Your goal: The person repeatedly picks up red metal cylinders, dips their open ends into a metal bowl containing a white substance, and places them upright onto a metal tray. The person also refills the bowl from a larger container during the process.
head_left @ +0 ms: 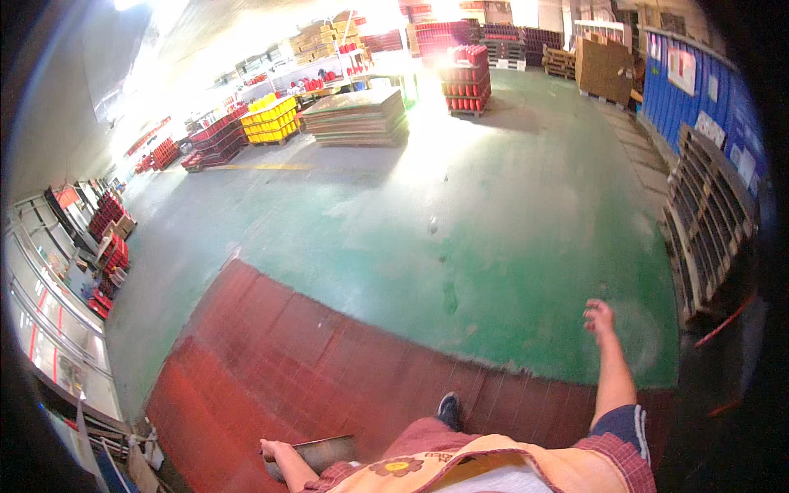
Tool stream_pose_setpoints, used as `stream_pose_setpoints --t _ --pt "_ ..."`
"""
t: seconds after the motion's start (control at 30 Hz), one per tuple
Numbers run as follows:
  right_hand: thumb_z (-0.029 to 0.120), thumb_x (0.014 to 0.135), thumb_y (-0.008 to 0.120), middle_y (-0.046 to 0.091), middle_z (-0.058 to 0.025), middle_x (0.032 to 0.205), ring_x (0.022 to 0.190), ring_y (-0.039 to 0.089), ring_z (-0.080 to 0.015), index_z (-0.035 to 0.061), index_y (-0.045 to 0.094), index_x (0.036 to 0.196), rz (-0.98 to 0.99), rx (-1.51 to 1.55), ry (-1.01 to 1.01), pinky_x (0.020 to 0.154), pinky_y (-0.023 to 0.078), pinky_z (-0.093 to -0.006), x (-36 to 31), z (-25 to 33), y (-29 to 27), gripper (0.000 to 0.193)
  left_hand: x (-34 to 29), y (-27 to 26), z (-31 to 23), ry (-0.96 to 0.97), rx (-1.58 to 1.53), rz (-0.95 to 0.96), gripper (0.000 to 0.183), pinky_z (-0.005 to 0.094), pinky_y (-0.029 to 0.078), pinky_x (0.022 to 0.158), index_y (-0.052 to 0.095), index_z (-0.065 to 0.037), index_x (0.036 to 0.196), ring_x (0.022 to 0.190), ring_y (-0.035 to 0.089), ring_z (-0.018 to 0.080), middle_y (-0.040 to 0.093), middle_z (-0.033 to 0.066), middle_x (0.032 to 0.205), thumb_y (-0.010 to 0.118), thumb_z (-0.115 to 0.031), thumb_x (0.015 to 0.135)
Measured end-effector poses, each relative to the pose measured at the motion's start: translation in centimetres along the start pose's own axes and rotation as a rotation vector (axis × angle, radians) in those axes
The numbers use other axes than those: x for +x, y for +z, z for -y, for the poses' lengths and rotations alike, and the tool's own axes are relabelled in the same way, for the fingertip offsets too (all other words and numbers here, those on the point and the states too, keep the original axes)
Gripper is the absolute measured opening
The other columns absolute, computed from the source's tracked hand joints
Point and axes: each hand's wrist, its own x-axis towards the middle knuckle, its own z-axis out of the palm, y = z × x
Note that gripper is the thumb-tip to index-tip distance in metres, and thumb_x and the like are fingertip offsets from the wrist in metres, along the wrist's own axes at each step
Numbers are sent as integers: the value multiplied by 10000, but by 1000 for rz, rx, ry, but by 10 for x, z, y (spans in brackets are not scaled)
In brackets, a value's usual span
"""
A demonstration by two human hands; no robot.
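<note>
My left hand is low at the bottom of the view, closed around the edge of a flat dark metal sheet that it carries beside my body. My right hand swings out to the right with loosely curled fingers and holds nothing. One dark shoe steps on the red tiled floor below me. An apron with a flower pattern covers my front.
Ahead, the red floor ends at a green painted floor. Wooden pallets lean against the blue wall on the right. A stack of flat boards, yellow crates and red crates stand far ahead. Glazed shelving lines the left.
</note>
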Motion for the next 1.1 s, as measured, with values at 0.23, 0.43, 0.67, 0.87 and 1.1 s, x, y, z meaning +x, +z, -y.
stream_pose_setpoints --t 0.23,0.43,0.67,0.87,1.1 --pt "35 823 587 659 -38 774 539 510 -117 111 668 1075 73 -315 330 475 514 -324 201 -1 91 275 -156 193 53 -404 -203 236 437 270 259 324 303 -180 622 347 313 119 307 -35 475 484 -339 987" --pt "-4 840 568 615 -59 715 515 506 -144 92 624 1012 85 -211 465 445 466 -348 457 17 172 204 -335 385 111 -517 -331 247 473 234 261 322 329 -179 616 349 310 96 350 -54 481 426 -377 1034" --pt "-61 837 574 616 -83 724 505 519 -158 52 578 1142 308 -176 438 418 441 -335 706 123 323 326 -507 622 103 -154 -229 160 416 258 286 331 359 -140 678 371 358 132 362 -10 503 562 -326 990" --pt "-42 845 571 614 -59 721 513 541 -151 54 595 1119 288 -184 299 413 442 -330 949 182 429 292 -604 789 147 -100 -194 -145 407 324 327 349 449 -84 659 415 431 183 488 62 592 679 -324 895" --pt "-57 850 566 610 -71 670 500 567 -183 75 582 1115 -54 -162 575 397 455 -367 1111 201 465 296 -752 1092 265 -143 26 104 172 400 512 508 607 -24 816 642 629 266 642 105 852 638 -189 852"
